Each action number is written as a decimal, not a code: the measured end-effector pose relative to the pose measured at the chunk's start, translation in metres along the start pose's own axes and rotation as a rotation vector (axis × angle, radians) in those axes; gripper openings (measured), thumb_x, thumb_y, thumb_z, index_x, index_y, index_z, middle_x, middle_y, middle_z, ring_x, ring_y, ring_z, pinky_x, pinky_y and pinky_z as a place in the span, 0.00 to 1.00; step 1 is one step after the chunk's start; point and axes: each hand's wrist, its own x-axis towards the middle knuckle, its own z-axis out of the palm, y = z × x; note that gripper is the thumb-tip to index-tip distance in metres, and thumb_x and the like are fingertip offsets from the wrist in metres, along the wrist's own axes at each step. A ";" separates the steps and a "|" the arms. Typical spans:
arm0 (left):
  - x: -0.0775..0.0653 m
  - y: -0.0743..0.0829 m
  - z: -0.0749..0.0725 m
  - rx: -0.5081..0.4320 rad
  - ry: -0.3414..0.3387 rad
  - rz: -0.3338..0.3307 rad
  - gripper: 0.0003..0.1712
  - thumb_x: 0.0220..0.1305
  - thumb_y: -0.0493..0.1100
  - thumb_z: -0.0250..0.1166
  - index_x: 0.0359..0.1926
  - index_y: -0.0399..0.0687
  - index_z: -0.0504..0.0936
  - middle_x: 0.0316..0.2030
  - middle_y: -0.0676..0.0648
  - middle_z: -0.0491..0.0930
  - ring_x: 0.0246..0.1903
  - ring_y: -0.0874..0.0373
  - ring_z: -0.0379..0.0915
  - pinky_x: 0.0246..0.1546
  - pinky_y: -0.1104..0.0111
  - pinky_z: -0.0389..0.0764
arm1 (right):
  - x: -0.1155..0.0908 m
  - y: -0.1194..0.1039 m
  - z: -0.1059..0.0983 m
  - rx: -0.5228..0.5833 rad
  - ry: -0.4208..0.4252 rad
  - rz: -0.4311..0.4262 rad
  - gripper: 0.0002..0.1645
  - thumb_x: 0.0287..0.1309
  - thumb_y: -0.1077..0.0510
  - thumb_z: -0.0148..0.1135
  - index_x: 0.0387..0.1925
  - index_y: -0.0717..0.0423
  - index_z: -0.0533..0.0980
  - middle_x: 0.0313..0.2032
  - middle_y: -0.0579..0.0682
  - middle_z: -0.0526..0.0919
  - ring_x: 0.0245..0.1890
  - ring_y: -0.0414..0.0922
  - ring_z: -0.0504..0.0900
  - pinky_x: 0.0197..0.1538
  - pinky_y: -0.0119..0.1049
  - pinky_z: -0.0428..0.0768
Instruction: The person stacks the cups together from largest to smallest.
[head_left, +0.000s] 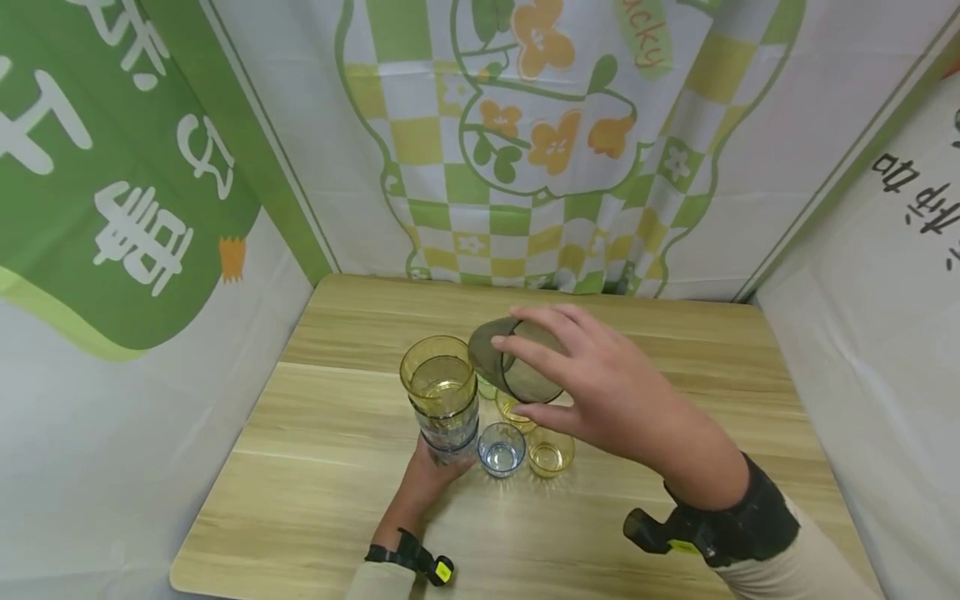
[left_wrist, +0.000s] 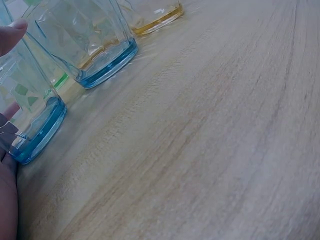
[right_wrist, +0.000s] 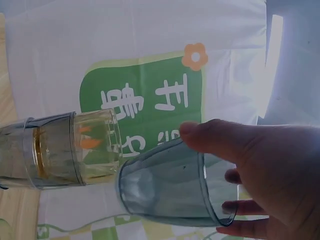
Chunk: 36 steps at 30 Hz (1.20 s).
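Note:
A stack of nested drinking glasses (head_left: 447, 429) stands on the table, yellow at the top and blue at the bottom. Around its base curls my left hand (head_left: 435, 477); the left wrist view shows the thumb and fingers at the blue bottom glass (left_wrist: 39, 132). My right hand (head_left: 607, 387) grips a smoky grey glass (right_wrist: 162, 187) near its rim, thumb on one side and fingers on the other. This glass is tilted on its side, its base close to the yellow top glass (right_wrist: 97, 145); whether they touch I cannot tell.
Right of the stack stand a blue glass (head_left: 501, 450), a yellow glass (head_left: 552, 457), another yellow glass (head_left: 514, 408) and a green glass (head_left: 486, 389), the last two partly hidden. The wooden table (head_left: 315, 500) meets printed cloth walls (head_left: 525, 242) at the back and sides.

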 end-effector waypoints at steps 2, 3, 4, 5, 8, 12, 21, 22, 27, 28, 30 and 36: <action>0.000 0.000 0.000 -0.008 0.002 -0.002 0.57 0.51 0.48 0.81 0.74 0.51 0.55 0.69 0.38 0.68 0.70 0.39 0.62 0.73 0.43 0.58 | 0.002 -0.001 0.001 0.032 0.023 -0.010 0.43 0.52 0.45 0.78 0.68 0.50 0.72 0.69 0.57 0.70 0.65 0.57 0.72 0.62 0.53 0.78; 0.000 0.000 0.001 -0.008 0.005 0.001 0.57 0.51 0.48 0.81 0.74 0.51 0.55 0.69 0.38 0.68 0.70 0.39 0.62 0.73 0.43 0.59 | 0.004 -0.002 0.002 0.053 0.035 -0.018 0.43 0.53 0.45 0.78 0.68 0.50 0.71 0.69 0.57 0.69 0.66 0.56 0.72 0.64 0.53 0.76; 0.000 0.000 0.001 -0.009 0.008 0.004 0.57 0.51 0.47 0.81 0.74 0.50 0.55 0.69 0.38 0.69 0.70 0.39 0.63 0.72 0.43 0.59 | 0.005 -0.002 0.004 0.074 0.043 -0.025 0.43 0.54 0.44 0.77 0.69 0.50 0.71 0.70 0.57 0.69 0.66 0.56 0.71 0.65 0.52 0.75; 0.000 0.000 0.001 -0.003 0.009 0.013 0.57 0.51 0.47 0.81 0.74 0.49 0.55 0.68 0.37 0.69 0.69 0.38 0.63 0.72 0.43 0.60 | 0.007 -0.003 0.006 0.096 0.047 -0.034 0.43 0.55 0.44 0.76 0.69 0.50 0.71 0.70 0.57 0.68 0.67 0.56 0.71 0.66 0.51 0.74; -0.001 -0.001 0.001 -0.005 0.015 0.031 0.57 0.51 0.45 0.81 0.74 0.47 0.54 0.68 0.37 0.69 0.68 0.39 0.64 0.70 0.44 0.62 | 0.012 -0.004 0.015 0.129 0.041 -0.060 0.42 0.56 0.43 0.75 0.69 0.51 0.70 0.70 0.57 0.67 0.68 0.55 0.70 0.68 0.50 0.73; -0.002 0.001 0.002 -0.029 0.006 0.041 0.57 0.52 0.44 0.80 0.75 0.47 0.53 0.69 0.37 0.69 0.69 0.40 0.64 0.70 0.46 0.62 | 0.019 -0.006 0.026 0.124 0.008 -0.081 0.43 0.57 0.43 0.74 0.70 0.50 0.69 0.71 0.57 0.67 0.68 0.54 0.70 0.68 0.49 0.73; -0.003 0.005 -0.001 -0.039 -0.008 0.036 0.57 0.53 0.45 0.80 0.75 0.51 0.53 0.69 0.39 0.69 0.69 0.41 0.64 0.71 0.47 0.62 | 0.033 -0.011 0.036 0.123 -0.157 0.010 0.44 0.65 0.38 0.65 0.77 0.42 0.61 0.79 0.49 0.53 0.75 0.51 0.60 0.67 0.50 0.74; -0.003 0.005 -0.001 -0.047 -0.009 0.032 0.57 0.52 0.44 0.80 0.75 0.52 0.53 0.69 0.40 0.69 0.69 0.42 0.64 0.71 0.47 0.62 | 0.034 -0.011 0.038 0.123 -0.182 0.028 0.45 0.65 0.37 0.63 0.78 0.40 0.58 0.80 0.47 0.49 0.76 0.50 0.57 0.68 0.50 0.74; -0.003 0.004 -0.001 -0.050 -0.014 0.046 0.56 0.53 0.43 0.80 0.75 0.53 0.54 0.69 0.40 0.69 0.69 0.42 0.65 0.71 0.47 0.62 | 0.037 -0.009 0.058 0.126 -0.272 0.054 0.43 0.68 0.36 0.59 0.78 0.38 0.57 0.80 0.45 0.46 0.78 0.51 0.53 0.72 0.51 0.68; -0.003 0.004 -0.002 -0.044 -0.014 0.054 0.56 0.54 0.44 0.79 0.75 0.53 0.53 0.69 0.40 0.69 0.69 0.42 0.64 0.71 0.46 0.62 | 0.038 -0.009 0.062 0.132 -0.284 0.048 0.41 0.69 0.36 0.59 0.77 0.40 0.60 0.80 0.47 0.50 0.77 0.51 0.56 0.72 0.50 0.68; -0.003 0.004 -0.002 -0.039 -0.018 0.068 0.56 0.54 0.44 0.79 0.76 0.54 0.52 0.70 0.41 0.67 0.70 0.42 0.63 0.70 0.45 0.63 | 0.040 -0.010 0.070 0.139 -0.310 0.034 0.36 0.69 0.37 0.58 0.74 0.42 0.65 0.76 0.49 0.58 0.74 0.52 0.61 0.74 0.48 0.66; -0.004 0.003 -0.002 -0.020 -0.016 0.060 0.57 0.55 0.46 0.79 0.77 0.55 0.51 0.70 0.41 0.67 0.70 0.42 0.63 0.70 0.46 0.63 | 0.037 -0.012 0.081 0.178 -0.259 0.026 0.31 0.68 0.44 0.63 0.69 0.45 0.71 0.70 0.51 0.67 0.67 0.51 0.70 0.71 0.47 0.69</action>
